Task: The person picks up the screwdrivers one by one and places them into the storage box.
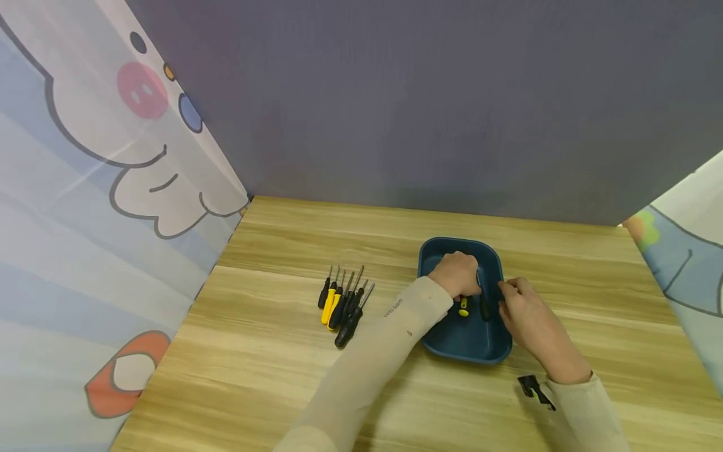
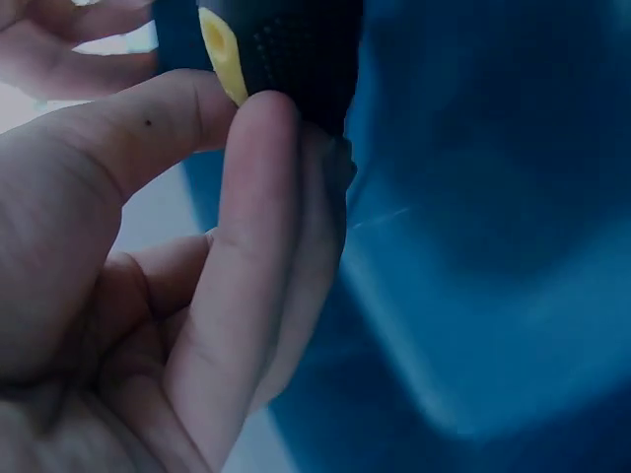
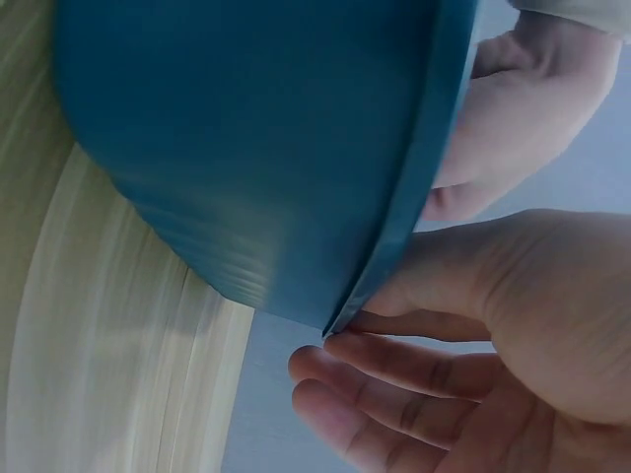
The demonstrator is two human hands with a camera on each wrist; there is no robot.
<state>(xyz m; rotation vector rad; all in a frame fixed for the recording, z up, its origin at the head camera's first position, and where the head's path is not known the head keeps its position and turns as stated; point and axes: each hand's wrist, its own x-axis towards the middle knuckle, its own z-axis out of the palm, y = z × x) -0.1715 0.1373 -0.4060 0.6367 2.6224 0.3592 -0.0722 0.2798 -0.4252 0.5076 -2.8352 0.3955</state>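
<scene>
A dark blue plastic bin stands on the table, right of the middle. Inside it, my left hand pinches the black handle of a screwdriver, marked by a yellow inset; its shaft is out of sight. In the head view a small yellow-and-black handle shows just below that hand, with a black handle beside it; which of them is held I cannot tell. My right hand pinches the bin's right rim between thumb and fingers, as the right wrist view also shows.
Left of the bin, several screwdrivers with black or yellow handles lie side by side, tips pointing away. A dark piece is by the right cuff. A grey panel rises behind the table, and a printed curtain hangs at left.
</scene>
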